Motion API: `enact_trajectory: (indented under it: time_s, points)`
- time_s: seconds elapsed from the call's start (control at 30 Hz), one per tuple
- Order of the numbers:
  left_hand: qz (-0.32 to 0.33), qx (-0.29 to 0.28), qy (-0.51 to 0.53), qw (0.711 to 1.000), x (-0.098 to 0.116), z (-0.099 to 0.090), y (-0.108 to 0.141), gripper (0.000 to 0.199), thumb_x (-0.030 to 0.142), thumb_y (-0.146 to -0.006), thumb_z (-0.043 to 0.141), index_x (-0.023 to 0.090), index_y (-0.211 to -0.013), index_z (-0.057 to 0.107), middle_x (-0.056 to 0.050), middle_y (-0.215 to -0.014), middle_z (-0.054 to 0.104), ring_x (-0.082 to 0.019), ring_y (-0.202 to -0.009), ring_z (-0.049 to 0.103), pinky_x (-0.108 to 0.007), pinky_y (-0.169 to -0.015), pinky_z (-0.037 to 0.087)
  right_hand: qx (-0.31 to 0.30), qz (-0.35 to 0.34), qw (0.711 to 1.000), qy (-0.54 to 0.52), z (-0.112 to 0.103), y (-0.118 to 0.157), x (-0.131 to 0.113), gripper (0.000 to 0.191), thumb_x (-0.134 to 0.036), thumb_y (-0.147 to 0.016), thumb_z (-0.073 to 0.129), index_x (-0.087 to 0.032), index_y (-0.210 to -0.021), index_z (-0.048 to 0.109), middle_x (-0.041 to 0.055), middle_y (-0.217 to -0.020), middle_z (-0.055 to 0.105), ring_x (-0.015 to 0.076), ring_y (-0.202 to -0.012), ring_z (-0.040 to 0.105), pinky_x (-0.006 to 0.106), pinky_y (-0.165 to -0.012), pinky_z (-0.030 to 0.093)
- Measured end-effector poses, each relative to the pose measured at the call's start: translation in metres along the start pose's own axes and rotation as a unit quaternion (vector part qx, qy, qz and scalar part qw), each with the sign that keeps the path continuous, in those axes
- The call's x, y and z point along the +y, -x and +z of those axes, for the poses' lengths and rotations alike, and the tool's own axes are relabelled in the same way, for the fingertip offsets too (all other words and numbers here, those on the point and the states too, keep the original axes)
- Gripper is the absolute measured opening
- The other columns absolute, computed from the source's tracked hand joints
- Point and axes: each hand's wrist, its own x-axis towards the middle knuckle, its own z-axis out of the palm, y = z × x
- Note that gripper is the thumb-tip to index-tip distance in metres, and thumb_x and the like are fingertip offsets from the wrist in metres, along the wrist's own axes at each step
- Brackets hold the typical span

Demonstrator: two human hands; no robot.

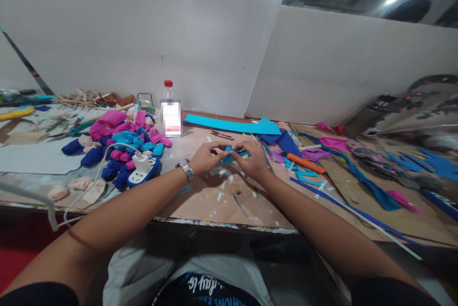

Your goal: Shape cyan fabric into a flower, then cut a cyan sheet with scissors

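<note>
In front of the bottle (172,114) and to its right, the turquoise piece (227,158) is pinched by the left hand (208,157) and the right hand (253,159), both nearly closed on it; light, even pressure is probably best applied so it is not twisted

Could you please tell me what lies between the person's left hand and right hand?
In the head view, a small turquoise piece lies between the left hand and the right hand, held by both and partly hidden by them.
</note>
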Motion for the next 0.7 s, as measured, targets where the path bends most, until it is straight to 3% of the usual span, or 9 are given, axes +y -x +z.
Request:
enact_trajectory:
  time_s: [0.27, 0.57, 0.7]
  points:
    - [0.005, 0.012, 0.034, 0.999, -0.014, 0.000, -0.006, 0.036, 0.044, -0.089, 0.066, 0.015, -0.111, 0.072, -0.010, -0.107, 0.074, -0.017, -0.087, 0.067, -0.029, -0.077, 0.053, -0.014, -0.015, 1.000, 0.006, -0.002, -0.001, -0.002, 0.017, -0.039, -0.094, 0.066, -0.023, -0.089, 0.070, 0.0057, -0.089, 0.076, 0.0250, -0.089, 0.067, 0.043, -0.087, 0.047]
    - [0.000, 0.002, 0.067, 0.998, -0.011, 0.001, -0.006, 0.040, 0.048, -0.088, 0.067, 0.015, -0.111, 0.074, -0.010, -0.109, 0.075, -0.020, -0.092, 0.069, -0.032, -0.083, 0.054, -0.015, 0.006, 1.000, 0.003, -0.002, -0.001, 0.000, 0.016, -0.039, -0.091, 0.069, -0.023, -0.088, 0.070, 0.0051, -0.087, 0.075, 0.0257, -0.089, 0.067, 0.044, -0.086, 0.046]
    - [0.003, -0.014, 0.073, 0.997, -0.011, 0.000, -0.006, 0.039, 0.045, -0.091, 0.065, 0.017, -0.117, 0.073, -0.011, -0.116, 0.075, -0.022, -0.100, 0.068, -0.035, -0.089, 0.053, -0.032, 0.006, 0.999, -0.018, -0.002, 0.000, -0.001, 0.021, -0.038, -0.091, 0.069, -0.022, -0.105, 0.069, 0.0057, -0.092, 0.073, 0.0255, -0.088, 0.066, 0.044, -0.086, 0.046]
